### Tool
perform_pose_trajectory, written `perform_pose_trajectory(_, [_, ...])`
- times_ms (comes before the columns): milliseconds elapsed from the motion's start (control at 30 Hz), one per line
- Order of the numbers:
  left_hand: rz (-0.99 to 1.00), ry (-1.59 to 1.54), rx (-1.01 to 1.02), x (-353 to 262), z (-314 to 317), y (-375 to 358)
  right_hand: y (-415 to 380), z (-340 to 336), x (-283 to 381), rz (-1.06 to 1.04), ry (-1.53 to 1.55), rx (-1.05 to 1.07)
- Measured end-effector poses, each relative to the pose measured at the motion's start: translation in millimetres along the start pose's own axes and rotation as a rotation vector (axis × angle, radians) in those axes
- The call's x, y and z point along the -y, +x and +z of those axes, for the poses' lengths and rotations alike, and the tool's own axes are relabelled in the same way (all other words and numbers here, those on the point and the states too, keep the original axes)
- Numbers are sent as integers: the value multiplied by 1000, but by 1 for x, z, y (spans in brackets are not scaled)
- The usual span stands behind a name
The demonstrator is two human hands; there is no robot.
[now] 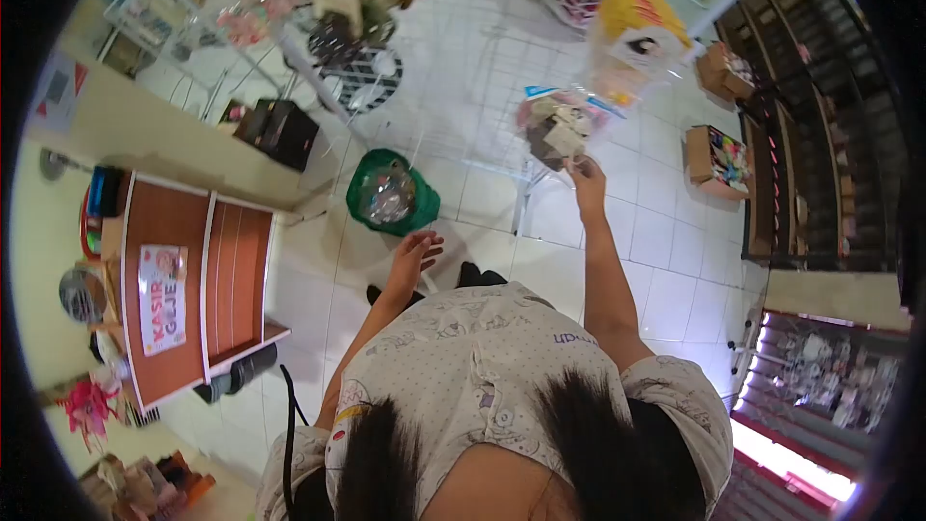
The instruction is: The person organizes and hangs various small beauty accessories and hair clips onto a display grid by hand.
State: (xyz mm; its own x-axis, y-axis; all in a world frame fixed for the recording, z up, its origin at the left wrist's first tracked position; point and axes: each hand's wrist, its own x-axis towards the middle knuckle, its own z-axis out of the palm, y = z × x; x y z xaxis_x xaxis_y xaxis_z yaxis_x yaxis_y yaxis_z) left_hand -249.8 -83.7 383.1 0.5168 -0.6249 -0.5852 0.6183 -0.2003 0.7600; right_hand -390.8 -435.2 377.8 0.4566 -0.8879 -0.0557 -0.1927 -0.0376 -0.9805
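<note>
My right hand (585, 178) reaches forward and pinches the edge of a clear plastic bag (558, 127) filled with small brown and white packets, which rests on a clear table (482, 68). My left hand (415, 256) hangs lower, fingers spread, holding nothing, just in front of a green bin (362, 207) full of crumpled clear plastic. My patterned shirt and dark hair fill the bottom of the view.
A brown cashier counter (178, 289) with a pink sign stands at left. Cardboard boxes of goods (716, 159) sit on the white tiled floor at right, beside dark shelving (820, 135). More display racks (251, 10) stand at the back.
</note>
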Motion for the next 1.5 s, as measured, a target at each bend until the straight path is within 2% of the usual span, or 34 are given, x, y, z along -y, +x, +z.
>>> perform_pose_trajectory(33, [2, -20, -15, 2, -4, -5, -2, -2, -10, 37, -99, -31])
perform_pose_trajectory(100, [-17, -57, -61, 5, -15, -12, -8, -2, -39, -35, 22, -30])
perform_pose_trajectory(133, [-42, -74, -88, 8, -22, -14, -17, 0, -44, -7, 5, -112])
perform_pose_trajectory(233, [-72, -122, -163, 19, -42, -23, -30, -4, -97, 97, -84, -134])
perform_pose_trajectory(333, [-83, -192, -229, 29, -63, -30, -53, -5, -139, 339, -9, -197])
perform_pose_trajectory(400, [-89, -266, -273, 32, -77, -36, -71, 0, -155, 668, 42, -179])
perform_pose_trajectory(467, [-104, -323, -300, 42, -93, -37, -92, 9, -158, 898, -33, -11])
perform_pose_trajectory(500, [-110, -351, -311, 47, -102, -35, -101, 12, -156, 980, -82, 196])
perform_pose_trajectory(533, [-109, -374, -319, 52, -109, -36, -111, 25, -150, 1038, -195, 300])
perform_pose_trajectory(633, [-127, -435, -332, 62, -134, -36, -129, 78, -151, 959, -624, 764])
perform_pose_trajectory(733, [-184, -472, -329, 72, -162, -32, -143, 141, -159, 767, -680, 914])
perform_pose_trajectory(900, [-246, -477, -309, 83, -217, -24, -150, 270, -165, 605, -594, 967])
perform_pose_trajectory(1033, [-288, -545, -374, 111, -255, -12, -142, 372, -222, 402, -514, 1026])
perform_pose_trajectory(1133, [-304, -732, -456, 152, -262, -6, -123, 440, -309, -347, -847, 1228])
perform_pose_trajectory(1233, [-344, -921, -544, 208, -248, 5, -108, 512, -312, -237, -1085, 1257])
perform_pose_trajectory(1267, [-364, -931, -564, 205, -239, 4, -102, 532, -310, -316, -1188, 1248])
perform_pose_trajectory(1300, [-285, -996, -496, 240, -231, 7, -97, 550, -308, -393, -1288, 1238])
perform_pose_trajectory(1333, [-429, -910, -513, 241, -227, 8, -92, 566, -307, -470, -1387, 1226])
perform_pose_trajectory(1433, [-502, -865, -454, 285, -211, 8, -76, 606, -313, -445, -1640, 1349])
perform_pose_trajectory(1500, [-424, -663, -358, 307, -206, 12, -68, 619, -334, -431, -1634, 1375])
